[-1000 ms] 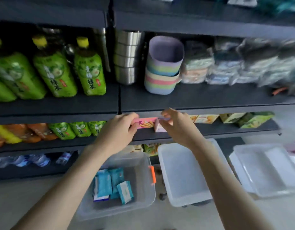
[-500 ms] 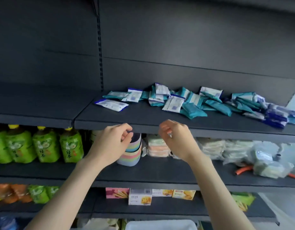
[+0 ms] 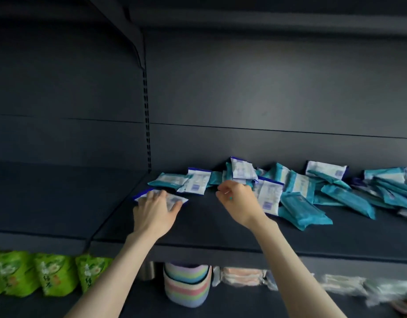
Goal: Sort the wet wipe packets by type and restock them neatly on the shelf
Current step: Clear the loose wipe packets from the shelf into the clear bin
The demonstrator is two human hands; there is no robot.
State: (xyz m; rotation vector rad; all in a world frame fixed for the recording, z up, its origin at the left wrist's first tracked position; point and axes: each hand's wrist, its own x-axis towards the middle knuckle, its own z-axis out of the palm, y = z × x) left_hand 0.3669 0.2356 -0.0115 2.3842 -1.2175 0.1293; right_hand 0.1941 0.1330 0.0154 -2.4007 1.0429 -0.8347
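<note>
**Hands.** The left hand [image 3: 155, 212] lies flat, fingers straight and spread, on top of a white packet with blue edges [image 3: 179, 199]. The palm and fingers cover most of that packet. The right hand [image 3: 238, 203] is raised just above the shelf [image 3: 209, 228] with its fingers curled inward. The fingertips point toward the packet pile. It cannot be told whether this hand pinches anything.

**Task items.** All wet wipe packets lie on the upper dark shelf, unsorted.
- The packet under the left hand sits alone at the left end, near the front.
- Just behind it lie a teal packet [image 3: 168, 180] and a second white packet [image 3: 198, 181], side by side and touching.
- To the right of the right hand, a third white packet [image 3: 268, 196] overlaps a large teal packet [image 3: 301, 210].
- Further right, teal and white packets overlap in a loose heap that runs to the frame edge. One white packet [image 3: 325, 169] rests close to the back panel.

**Surroundings.** A slotted upright [image 3: 147, 125] divides the back panel to the left of the packets. On the shelf below stand green bottles [image 3: 49, 274], a metal cup [image 3: 148, 270] and a stack of pastel striped cups [image 3: 186, 283]. Wrapped bundles [image 3: 241, 275] lie beside the cups and are blurred toward the right.
</note>
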